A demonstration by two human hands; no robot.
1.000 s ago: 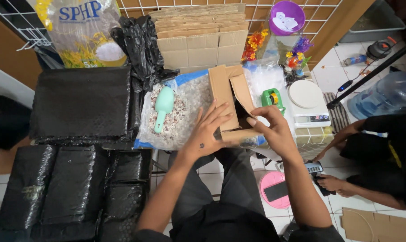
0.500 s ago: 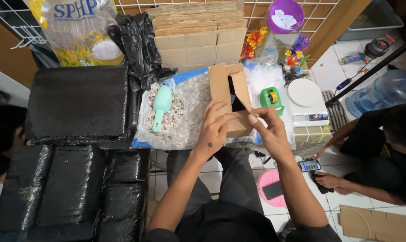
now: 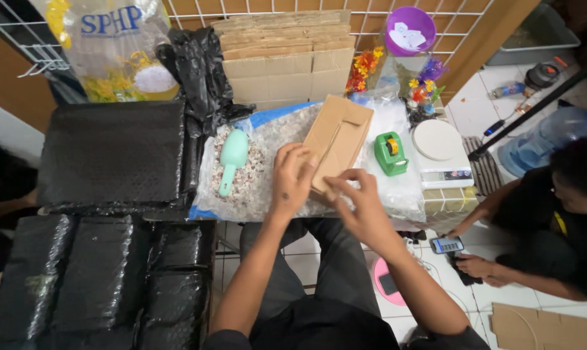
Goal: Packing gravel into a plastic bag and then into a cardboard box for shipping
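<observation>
Cardboard box (image 3: 337,144), small, brown, flaps partly folded, lying tilted over a clear bag of pale granules (image 3: 261,168) with a mint-green scoop (image 3: 231,161). Open room: scant; black wrapped parcels (image 3: 109,155) crowd the left, green tape dispenser (image 3: 390,153) and white scale (image 3: 440,150) sit just right. Box underside hidden; bag contents indistinct. Left hand (image 3: 292,180) grips the box's near left edge; right hand (image 3: 358,201) pinches its near corner. Another person's hand (image 3: 484,267) beside a phone (image 3: 447,245), well apart.
</observation>
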